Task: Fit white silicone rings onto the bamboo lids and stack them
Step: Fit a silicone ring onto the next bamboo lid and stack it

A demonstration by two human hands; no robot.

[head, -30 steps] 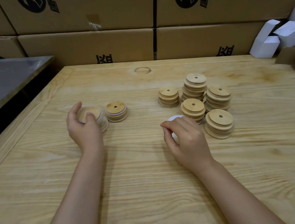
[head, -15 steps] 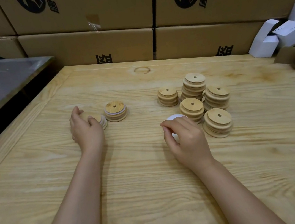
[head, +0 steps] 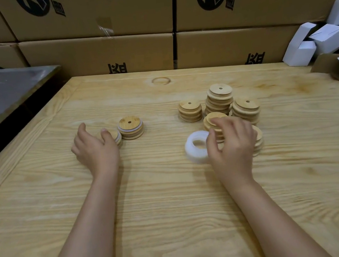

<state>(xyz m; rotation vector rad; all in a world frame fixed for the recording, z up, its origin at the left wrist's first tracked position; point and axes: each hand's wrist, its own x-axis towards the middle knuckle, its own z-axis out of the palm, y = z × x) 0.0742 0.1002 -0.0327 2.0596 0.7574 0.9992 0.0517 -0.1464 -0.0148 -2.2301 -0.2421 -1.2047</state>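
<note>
My left hand [head: 95, 151] lies by a low stack of ringed bamboo lids [head: 114, 135], one fingertip touching its top and the thumb spread away. A second ringed stack [head: 130, 127] stands just right of it. My right hand [head: 233, 142] curls over the nearest stack of bare bamboo lids [head: 213, 118] and pinches the top lid between fingertips and thumb. A pile of white silicone rings [head: 195, 153] sits uncovered just left of that hand. More bare lid stacks [head: 190, 109] [head: 221, 94] [head: 247, 108] stand behind, and another [head: 259, 140] is partly hidden by my right hand.
The wooden table [head: 173, 202] carries everything. A metal surface [head: 0, 95] adjoins it at the left. Cardboard cartons [head: 102, 55] form a wall along the far edge. Small white folded boxes [head: 314, 44] lie at the far right corner.
My right hand left the white rings and moved right and forward onto the near bare lid stack. My left hand set a ringed lid on the left stack and eased back.
</note>
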